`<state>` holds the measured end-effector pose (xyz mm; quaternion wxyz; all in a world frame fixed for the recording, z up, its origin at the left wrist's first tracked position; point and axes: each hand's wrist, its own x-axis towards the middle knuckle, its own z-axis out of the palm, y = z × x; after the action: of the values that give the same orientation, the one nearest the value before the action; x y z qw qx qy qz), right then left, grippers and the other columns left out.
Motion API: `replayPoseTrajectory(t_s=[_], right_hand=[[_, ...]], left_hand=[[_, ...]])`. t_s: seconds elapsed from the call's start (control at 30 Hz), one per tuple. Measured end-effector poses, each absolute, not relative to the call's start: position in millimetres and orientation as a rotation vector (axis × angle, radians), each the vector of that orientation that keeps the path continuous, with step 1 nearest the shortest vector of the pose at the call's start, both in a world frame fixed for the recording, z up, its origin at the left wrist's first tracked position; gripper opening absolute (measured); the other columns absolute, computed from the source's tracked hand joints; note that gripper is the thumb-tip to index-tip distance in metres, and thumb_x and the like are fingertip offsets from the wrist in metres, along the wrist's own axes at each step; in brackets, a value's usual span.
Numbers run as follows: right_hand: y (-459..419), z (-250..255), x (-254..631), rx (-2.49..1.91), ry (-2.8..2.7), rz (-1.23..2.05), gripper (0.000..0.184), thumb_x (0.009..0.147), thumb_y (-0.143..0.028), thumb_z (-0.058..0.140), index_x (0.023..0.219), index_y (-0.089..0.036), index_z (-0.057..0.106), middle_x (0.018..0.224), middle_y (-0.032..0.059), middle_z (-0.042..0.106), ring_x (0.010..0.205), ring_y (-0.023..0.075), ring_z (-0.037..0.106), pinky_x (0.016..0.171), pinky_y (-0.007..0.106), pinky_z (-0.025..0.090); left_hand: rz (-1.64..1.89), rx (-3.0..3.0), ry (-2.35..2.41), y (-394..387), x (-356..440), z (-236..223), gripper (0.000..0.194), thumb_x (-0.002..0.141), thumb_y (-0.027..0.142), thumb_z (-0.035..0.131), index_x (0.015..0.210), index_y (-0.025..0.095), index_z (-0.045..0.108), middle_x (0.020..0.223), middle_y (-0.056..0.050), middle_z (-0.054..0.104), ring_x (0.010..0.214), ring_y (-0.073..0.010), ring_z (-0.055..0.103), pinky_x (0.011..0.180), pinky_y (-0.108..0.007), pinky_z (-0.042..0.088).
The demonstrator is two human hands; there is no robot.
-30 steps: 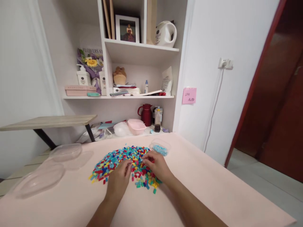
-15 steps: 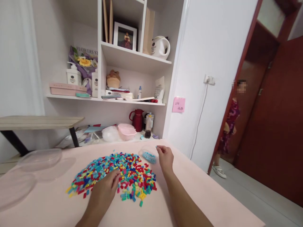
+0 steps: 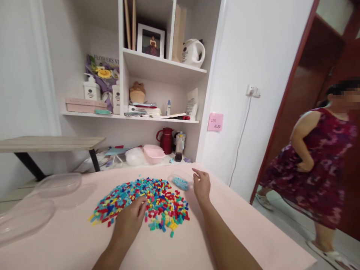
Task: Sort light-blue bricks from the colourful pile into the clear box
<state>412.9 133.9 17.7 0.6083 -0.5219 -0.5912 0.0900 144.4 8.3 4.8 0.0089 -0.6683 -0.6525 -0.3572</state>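
Observation:
A wide heap of small coloured plastic bricks (image 3: 165, 204), in blue, red, yellow and green, lies on the pink-covered table (image 3: 230, 225). Over the heap's near side is my left hand (image 3: 132, 215), its thumb and fingertips pressed together; whatever is between them is hidden. At the heap's far right stands a clear plastic container (image 3: 172, 175) with light blue bricks (image 3: 180, 183) in it. Just right of that container I hold my right hand (image 3: 202, 186), index finger stretched out and thumb apart, with no brick visible in it.
Clear lids or trays (image 3: 60, 184) lie at the left beside a wooden stool-like shelf (image 3: 50, 143). Behind the table are a pink bowl (image 3: 154, 154), a red jug (image 3: 165, 140) and a bottle (image 3: 179, 148). A person (image 3: 315, 153) walks at the right, past the doorway.
My right hand has opened from a pinch on a light blue brick, which no longer shows at its fingertips. My left hand stays over the heap. The person has come much nearer.

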Motion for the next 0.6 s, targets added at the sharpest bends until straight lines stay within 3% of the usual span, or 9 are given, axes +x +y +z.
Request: replayPoseTrajectory(t_s=[0.07,0.17,0.23,0.33,0.47,0.6], right_hand=[[125.2,25.9,403.3,-1.148,-1.465,0.256,0.037,0.09,-0.029,0.041,0.113,-0.018,0.068,0.106,0.012,0.061,0.094,0.0244,0.059,0.085,0.038,0.046],[108.0,33.4,381.7,-1.013,-1.722,0.393,0.026,0.088,-0.027,0.05,0.1,-0.022,0.073,0.096,0.0061,0.068,0.083,0.0199,0.062,0.077,0.032,0.049],[95.7,34.6,366.9,-0.921,-1.897,0.482,0.015,0.08,-0.025,0.064,0.089,-0.025,0.075,0.084,0.0015,0.068,0.075,0.0173,0.062,0.071,0.027,0.049],[81.5,33.3,350.6,-0.83,-2.159,0.523,0.02,0.069,-0.018,0.076,0.086,-0.028,0.077,0.079,-0.0006,0.066,0.079,0.0176,0.061,0.075,0.026,0.047],[75.8,32.2,343.0,-0.838,-2.289,0.491,0.017,0.075,-0.016,0.072,0.088,-0.027,0.077,0.084,0.0017,0.064,0.087,0.019,0.058,0.08,0.028,0.044],[77.0,32.8,345.1,-0.82,-2.3,0.527,0.018,0.075,-0.013,0.071,0.083,-0.028,0.078,0.079,-0.0002,0.061,0.082,0.0164,0.057,0.076,0.025,0.043]], left_hand=[[-1.114,-2.091,-2.031,8.4,144.4,4.3,0.023,0.092,0.03,0.043,0.094,0.028,0.066,0.068,0.004,0.069,0.059,-0.0127,0.063,0.057,-0.021,0.037],[-1.103,-2.102,-2.018,8.2,144.1,4.2,0.024,0.092,0.031,0.043,0.094,0.028,0.067,0.065,0.004,0.067,0.058,-0.013,0.062,0.056,-0.021,0.036],[-1.093,-2.112,-2.011,7.6,144.1,5.1,0.025,0.092,0.03,0.043,0.095,0.028,0.067,0.064,0.004,0.067,0.056,-0.0129,0.061,0.055,-0.021,0.035],[-1.082,-2.12,-2.006,6.5,144.6,7.1,0.024,0.091,0.029,0.043,0.094,0.028,0.067,0.062,0.004,0.066,0.055,-0.0129,0.06,0.054,-0.021,0.035],[-1.078,-2.122,-2.007,6.7,145.4,8.0,0.025,0.091,0.03,0.042,0.093,0.028,0.067,0.064,0.004,0.067,0.056,-0.0129,0.06,0.055,-0.021,0.036],[-1.064,-2.126,-2.016,7.7,145.2,7.0,0.025,0.091,0.031,0.042,0.093,0.028,0.067,0.063,0.004,0.066,0.056,-0.0135,0.06,0.055,-0.022,0.035]])
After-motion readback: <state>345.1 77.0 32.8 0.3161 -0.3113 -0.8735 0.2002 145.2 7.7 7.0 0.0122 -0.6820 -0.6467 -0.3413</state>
